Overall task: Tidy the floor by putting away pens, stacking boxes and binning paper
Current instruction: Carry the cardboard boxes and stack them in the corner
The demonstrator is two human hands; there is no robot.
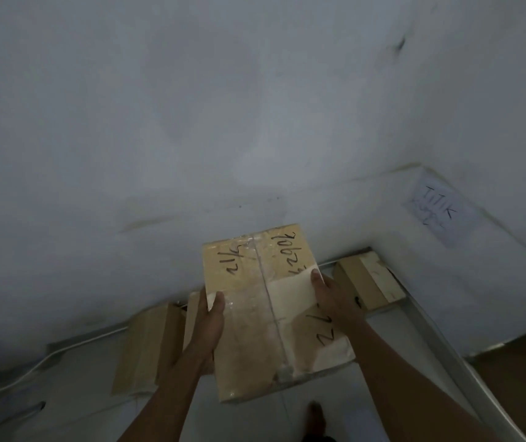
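I hold a taped cardboard box [255,314] with black handwriting on its top, lifted above the floor in front of a white wall. My left hand [209,327] grips its left side with the thumb on top. My right hand [331,298] grips its right side, thumb on a pale label. A flat cardboard box [146,349] lies on the floor below and to the left, by the wall. Another box [368,275] sits in the corner to the right.
A white wall [223,122] fills most of the view. A paper sign [440,212] with handwriting is stuck on the right wall. A cable [32,368] runs along the floor at left. My bare foot [315,416] stands on the pale floor below the box.
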